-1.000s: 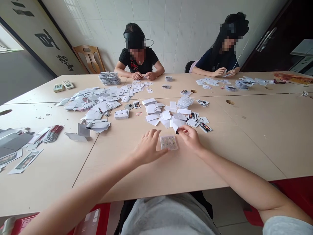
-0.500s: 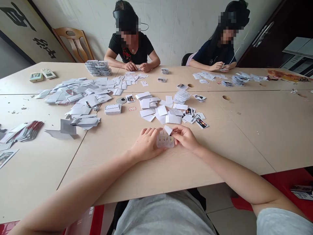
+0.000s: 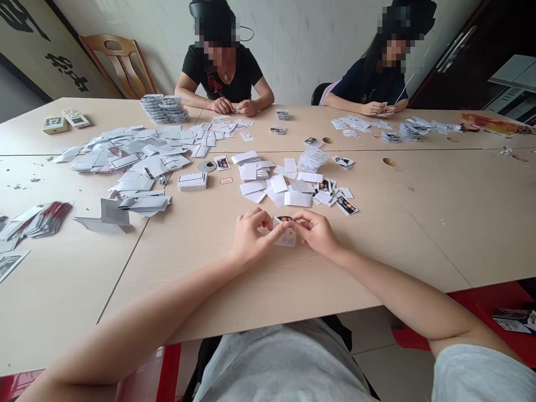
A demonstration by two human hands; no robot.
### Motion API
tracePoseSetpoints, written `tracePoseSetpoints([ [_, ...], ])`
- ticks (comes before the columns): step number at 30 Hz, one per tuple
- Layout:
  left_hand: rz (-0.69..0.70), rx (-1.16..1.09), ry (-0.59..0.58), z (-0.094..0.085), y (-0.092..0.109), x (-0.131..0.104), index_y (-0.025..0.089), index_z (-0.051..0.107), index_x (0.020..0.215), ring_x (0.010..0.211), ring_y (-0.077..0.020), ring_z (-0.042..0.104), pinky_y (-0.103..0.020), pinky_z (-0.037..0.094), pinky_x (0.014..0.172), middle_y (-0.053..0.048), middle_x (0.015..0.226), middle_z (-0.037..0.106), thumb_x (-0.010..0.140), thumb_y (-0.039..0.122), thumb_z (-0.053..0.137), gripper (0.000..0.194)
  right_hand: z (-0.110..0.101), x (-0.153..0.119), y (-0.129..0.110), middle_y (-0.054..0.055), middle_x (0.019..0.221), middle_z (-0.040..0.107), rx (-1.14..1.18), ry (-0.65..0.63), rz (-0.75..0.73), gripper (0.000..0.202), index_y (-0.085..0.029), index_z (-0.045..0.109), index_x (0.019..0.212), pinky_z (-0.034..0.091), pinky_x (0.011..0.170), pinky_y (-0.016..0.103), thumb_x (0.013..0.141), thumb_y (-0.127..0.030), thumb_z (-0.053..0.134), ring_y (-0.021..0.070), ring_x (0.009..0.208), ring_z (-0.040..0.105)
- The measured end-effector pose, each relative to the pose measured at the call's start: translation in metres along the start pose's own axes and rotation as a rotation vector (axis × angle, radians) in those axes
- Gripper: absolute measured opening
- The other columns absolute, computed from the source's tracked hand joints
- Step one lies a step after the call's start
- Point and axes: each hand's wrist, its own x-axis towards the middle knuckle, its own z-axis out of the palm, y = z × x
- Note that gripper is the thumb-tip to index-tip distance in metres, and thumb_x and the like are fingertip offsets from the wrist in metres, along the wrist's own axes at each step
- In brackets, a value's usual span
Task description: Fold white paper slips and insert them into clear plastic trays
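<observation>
- Small clear plastic box (image 3: 287, 241) inside the tabletop's (image 3: 259, 296) near edge — likely light, stiff; hold its sides.
- Dark-printed paper card (image 3: 283, 218) over it — right hand (image 3: 319, 231) pinches it; left hand's (image 3: 251, 237) grip unclear, thumb touching.

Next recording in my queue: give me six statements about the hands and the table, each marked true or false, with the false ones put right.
1. The left hand and the right hand are both at a small clear case. True.
2. The right hand lies palm-down, away from the case. False: it is at a small picture card over the case.
3. A round grey disc lies on the table. True.
4. Loose white cards lie between the hands and the table's near edge. False: they lie beyond the hands.
5. Two remote controls lie toward the table's far left. True.
6. The wooden chair stands at the right. False: it stands at the left.
</observation>
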Motion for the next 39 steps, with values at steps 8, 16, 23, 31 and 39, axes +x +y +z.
tracePoseSetpoints([
  [8,0.083,-0.121,0.005,0.001,-0.009,-0.005,0.018,0.047,0.066,0.071,-0.0151,0.048,-0.030,0.038,0.070,0.000,0.071,0.052,0.077,0.021,0.049,0.011,-0.002,0.005,0.008,-0.002,0.060,0.056,0.011,0.006,0.000,0.031,-0.020,0.060,0.084,0.035,0.041,0.023,0.074,-0.049,0.063,0.0095,0.044,0.045],
  [16,0.278,-0.470,-0.131,-0.001,-0.015,-0.007,0.018,0.050,0.068,0.090,-0.0184,0.057,-0.033,0.044,0.081,-0.008,0.098,0.062,0.079,0.018,0.047,0.012,-0.002,0.006,0.012,-0.006,0.048,0.044,-0.008,0.007,-0.035,0.033,-0.019,0.063,0.088,0.029,0.042,0.022,0.070,-0.046,0.069,0.0082,0.043,0.036],
  [23,0.117,-0.618,-0.141,0.002,-0.017,-0.005,0.017,0.049,0.067,0.084,-0.0173,0.057,-0.032,0.044,0.078,-0.006,0.091,0.062,0.081,0.023,0.047,0.014,-0.003,0.006,0.012,0.000,0.070,0.057,-0.011,-0.016,-0.111,0.029,-0.020,0.059,0.087,0.034,0.045,0.022,0.074,-0.045,0.066,0.0084,0.048,0.043],
  [31,0.071,-0.610,-0.111,0.003,-0.017,-0.001,0.017,0.050,0.070,0.071,-0.0138,0.046,-0.028,0.039,0.067,-0.001,0.076,0.051,0.081,0.024,0.048,0.013,-0.003,0.001,0.000,0.000,0.082,0.057,-0.017,-0.042,-0.145,0.023,-0.020,0.056,0.085,0.031,0.043,0.022,0.077,-0.041,0.062,0.0054,0.046,0.039],
  [39,0.158,-0.423,-0.059,0.005,-0.018,-0.001,0.018,0.045,0.068,0.070,-0.0138,0.043,-0.029,0.036,0.066,-0.001,0.074,0.044,0.086,0.026,0.045,0.020,-0.001,0.002,-0.003,0.000,0.070,0.055,0.009,-0.006,-0.138,0.030,-0.018,0.057,0.080,0.035,0.048,0.023,0.081,-0.048,0.055,0.0104,0.055,0.048],
])
